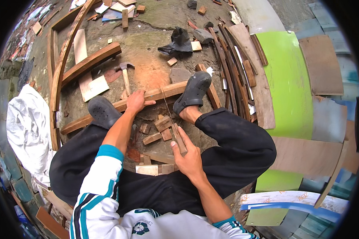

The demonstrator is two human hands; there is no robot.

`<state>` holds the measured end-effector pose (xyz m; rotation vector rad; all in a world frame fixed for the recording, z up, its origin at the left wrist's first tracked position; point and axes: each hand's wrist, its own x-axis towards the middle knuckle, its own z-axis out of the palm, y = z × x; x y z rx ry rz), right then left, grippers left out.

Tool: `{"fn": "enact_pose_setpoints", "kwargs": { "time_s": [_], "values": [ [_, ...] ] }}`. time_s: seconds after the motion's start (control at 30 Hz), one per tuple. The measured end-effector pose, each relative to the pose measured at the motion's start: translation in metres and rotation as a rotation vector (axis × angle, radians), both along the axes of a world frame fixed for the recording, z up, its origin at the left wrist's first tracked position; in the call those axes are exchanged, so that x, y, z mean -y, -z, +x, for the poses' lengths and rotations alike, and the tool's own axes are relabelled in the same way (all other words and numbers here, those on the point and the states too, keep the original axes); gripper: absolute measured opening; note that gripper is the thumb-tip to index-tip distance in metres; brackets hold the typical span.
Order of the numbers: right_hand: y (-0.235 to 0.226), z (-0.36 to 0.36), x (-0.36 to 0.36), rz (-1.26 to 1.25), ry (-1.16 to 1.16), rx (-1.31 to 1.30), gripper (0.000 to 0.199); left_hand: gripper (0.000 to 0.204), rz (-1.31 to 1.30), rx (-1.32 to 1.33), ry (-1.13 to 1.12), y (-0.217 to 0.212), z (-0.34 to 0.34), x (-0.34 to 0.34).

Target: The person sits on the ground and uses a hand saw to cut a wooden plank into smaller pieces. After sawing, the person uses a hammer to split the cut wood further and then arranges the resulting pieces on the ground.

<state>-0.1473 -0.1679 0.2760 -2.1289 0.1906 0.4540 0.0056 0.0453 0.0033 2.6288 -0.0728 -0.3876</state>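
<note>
A long wooden beam [166,91] lies slantwise across the ground in front of me. My left hand [137,101] grips its top, thumb stretched to the right along the wood. In my right hand [188,156] is the wooden handle of a handsaw [179,139]. The saw's thin blade [167,104] points away from me, its far part across the beam to the right of my left hand. My feet, in dark clogs [195,90], press against the beam on either side. Several short wood offcuts [162,123] lie below the blade.
A claw hammer [126,77] lies just beyond the beam. At left stand a wooden frame [56,81] and a white cloth sack [28,131]. Long wood strips [228,71] and a green board [289,83] lie at right. A black plastic bag [178,42] sits farther off.
</note>
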Motion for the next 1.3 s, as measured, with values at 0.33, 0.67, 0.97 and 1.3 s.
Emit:
{"fn": "enact_pose_setpoints", "kwargs": {
  "time_s": [0.33,0.67,0.97,1.3],
  "values": [
    [0.000,-0.011,0.009,-0.021,0.000,0.095,0.052,0.094,0.036,-0.146,-0.022,-0.006,0.005,0.001],
    [0.000,-0.012,0.012,-0.015,0.001,0.076,0.051,0.091,0.027,-0.032,-0.027,0.009,0.000,-0.001],
    [-0.018,-0.018,0.001,-0.016,0.064,-0.059,0.048,0.087,0.032,0.038,-0.024,0.005,-0.005,0.001],
    [0.059,0.062,-0.015,-0.105,-0.005,0.116,0.048,0.085,0.035,0.074,0.003,0.007,-0.004,0.003]
  ]
}}
